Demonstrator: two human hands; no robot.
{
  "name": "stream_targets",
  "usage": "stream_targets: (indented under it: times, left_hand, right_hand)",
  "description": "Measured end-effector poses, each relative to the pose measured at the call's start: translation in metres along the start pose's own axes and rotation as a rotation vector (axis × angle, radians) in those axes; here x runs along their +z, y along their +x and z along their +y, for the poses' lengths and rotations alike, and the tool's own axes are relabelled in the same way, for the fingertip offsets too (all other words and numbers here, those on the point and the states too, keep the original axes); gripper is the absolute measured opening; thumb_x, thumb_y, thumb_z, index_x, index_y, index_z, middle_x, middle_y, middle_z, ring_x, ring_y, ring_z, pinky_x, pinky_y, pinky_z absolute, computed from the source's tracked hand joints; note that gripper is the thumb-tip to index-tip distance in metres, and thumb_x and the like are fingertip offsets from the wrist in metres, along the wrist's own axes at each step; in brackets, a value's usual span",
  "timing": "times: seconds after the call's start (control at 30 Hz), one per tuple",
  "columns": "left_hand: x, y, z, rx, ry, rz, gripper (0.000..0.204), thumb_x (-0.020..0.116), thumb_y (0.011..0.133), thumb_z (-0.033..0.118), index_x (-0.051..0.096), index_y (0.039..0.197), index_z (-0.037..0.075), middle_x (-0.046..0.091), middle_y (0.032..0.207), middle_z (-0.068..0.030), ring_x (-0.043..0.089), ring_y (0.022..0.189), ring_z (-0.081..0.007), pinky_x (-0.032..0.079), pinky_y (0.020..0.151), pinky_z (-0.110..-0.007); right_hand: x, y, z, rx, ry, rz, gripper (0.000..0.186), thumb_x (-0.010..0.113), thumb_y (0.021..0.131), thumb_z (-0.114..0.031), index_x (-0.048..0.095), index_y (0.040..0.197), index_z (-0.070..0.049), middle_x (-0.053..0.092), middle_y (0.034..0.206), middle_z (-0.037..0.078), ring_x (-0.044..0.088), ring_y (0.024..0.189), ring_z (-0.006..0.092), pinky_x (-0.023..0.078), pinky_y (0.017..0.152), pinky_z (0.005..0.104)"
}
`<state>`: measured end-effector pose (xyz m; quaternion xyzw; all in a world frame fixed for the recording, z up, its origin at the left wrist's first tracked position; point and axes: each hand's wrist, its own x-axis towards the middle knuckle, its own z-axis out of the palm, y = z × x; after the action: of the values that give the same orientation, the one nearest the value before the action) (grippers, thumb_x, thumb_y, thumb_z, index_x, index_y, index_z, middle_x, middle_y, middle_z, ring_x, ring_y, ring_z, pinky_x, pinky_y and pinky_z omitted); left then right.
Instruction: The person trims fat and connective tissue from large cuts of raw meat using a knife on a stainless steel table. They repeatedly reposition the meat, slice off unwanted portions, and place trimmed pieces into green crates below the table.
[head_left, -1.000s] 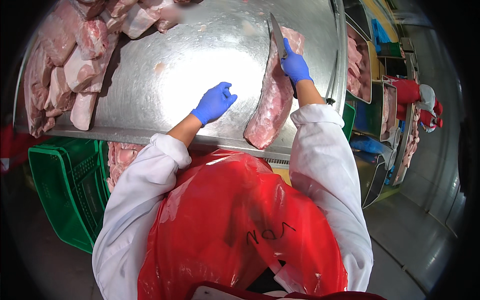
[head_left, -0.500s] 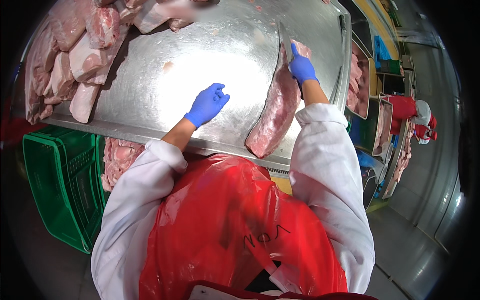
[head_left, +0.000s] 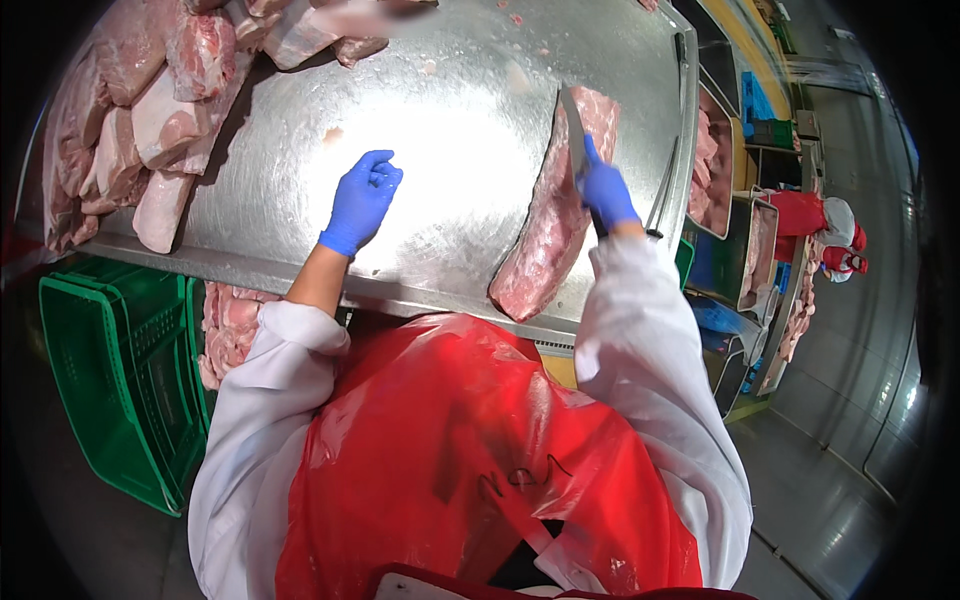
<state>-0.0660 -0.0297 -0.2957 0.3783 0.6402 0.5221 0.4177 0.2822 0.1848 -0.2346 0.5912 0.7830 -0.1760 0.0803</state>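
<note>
In my right hand (head_left: 604,190) is a knife (head_left: 573,122), gripped with the index finger stretched along its blade. The blade lies over the far part of a long strip of pale pink meat (head_left: 545,225), which looks like a pork loin; whether it cuts in, I cannot tell. My left hand (head_left: 362,202), blue-gloved like the right, is over the bare metal left of the loin. Its fingers are loosely bent, partly apart, and hold nothing. Under both hands is a steel table (head_left: 455,225) with a raised rim.
Large meat pieces (head_left: 135,120) are heaped at the far left. A green crate (head_left: 110,390) stands below the table's near left edge, beside more meat (head_left: 230,330). A thin rod-like tool (head_left: 664,190) lies along the right rim. Meat trays (head_left: 708,170) and a person in red (head_left: 805,213) are further right.
My left hand has moved left, away from the loin. My right hand has drawn the knife back toward me, so the tip no longer reaches past the loin's far end.
</note>
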Motion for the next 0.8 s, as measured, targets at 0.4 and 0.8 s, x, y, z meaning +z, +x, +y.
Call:
stream_targets:
  times: [0.4,0.8]
  left_hand:
    - [0.078,0.07,0.026,0.011,0.075,-0.009,0.04,0.072,0.09,0.021,0.061,0.122,-0.001,0.065,0.093,-0.0041,0.06,0.077,-0.0103,0.051,0.069,-0.026]
    - [0.286,0.169,-0.008,-0.192,0.392,-0.299,0.035,0.062,0.086,0.027,0.072,0.096,-0.005,0.071,0.097,-0.0264,0.069,0.094,-0.0395,0.054,0.085,-0.042]
  right_hand:
    - [-0.047,-0.1,-0.006,0.103,0.148,-0.314,0.074,0.057,0.095,-0.018,0.019,0.159,-0.019,0.069,0.084,0.025,0.07,0.065,0.0296,0.057,0.062,0.0408]
    - [-0.076,-0.138,0.07,0.136,0.687,0.167,0.083,0.056,0.091,-0.004,0.018,0.161,-0.029,0.069,0.08,0.011,0.061,0.058,0.0116,0.053,0.052,0.0295]
